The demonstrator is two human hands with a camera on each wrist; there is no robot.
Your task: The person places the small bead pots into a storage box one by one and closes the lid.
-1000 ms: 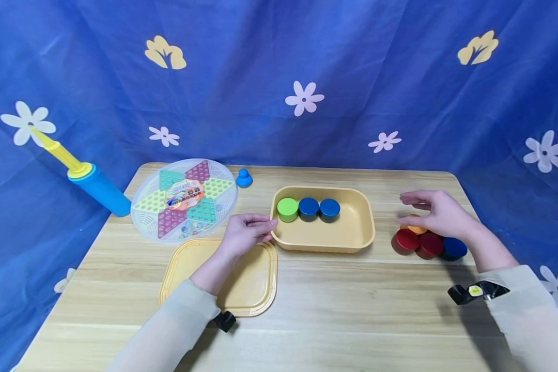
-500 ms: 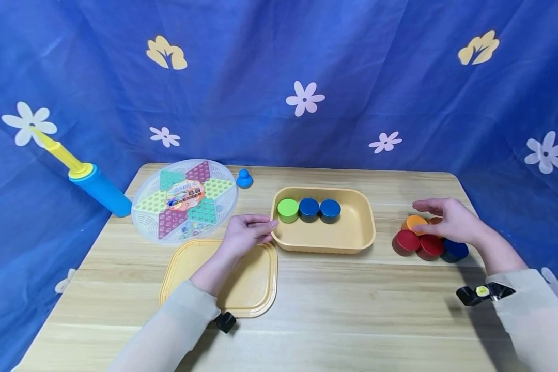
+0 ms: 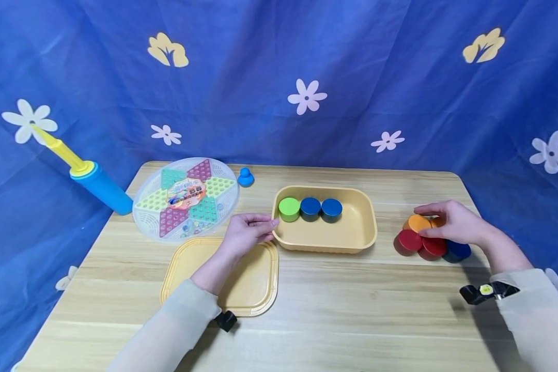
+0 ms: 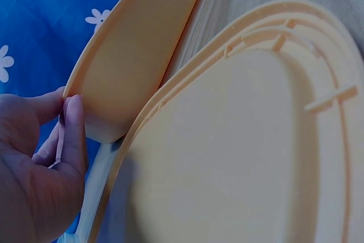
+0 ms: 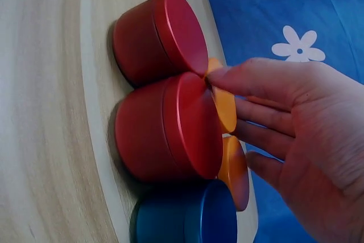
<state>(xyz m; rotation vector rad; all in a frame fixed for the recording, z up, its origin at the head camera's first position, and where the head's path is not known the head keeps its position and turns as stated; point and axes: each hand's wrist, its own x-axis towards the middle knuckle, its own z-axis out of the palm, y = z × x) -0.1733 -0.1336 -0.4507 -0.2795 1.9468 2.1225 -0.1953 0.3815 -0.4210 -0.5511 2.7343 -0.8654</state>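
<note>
The right hand (image 3: 455,223) curved over a cluster of squat, round, smooth-lidded tins, its thumb and fingers closing on the orange tin (image 3: 417,223); two glossy red tins (image 5: 170,123) and a blue tin (image 3: 456,250) stood touching, just in front of the palm. The left hand (image 3: 246,232) pinched the near-left corner of the smooth, rounded-rectangle beige plastic tub (image 3: 353,235), thumb and fingertips pressed on its rim. Inside it, a green tin (image 3: 289,207) and two blue ones sat in a row. The ribbed matching lid (image 3: 256,289) lay flat under that wrist.
</note>
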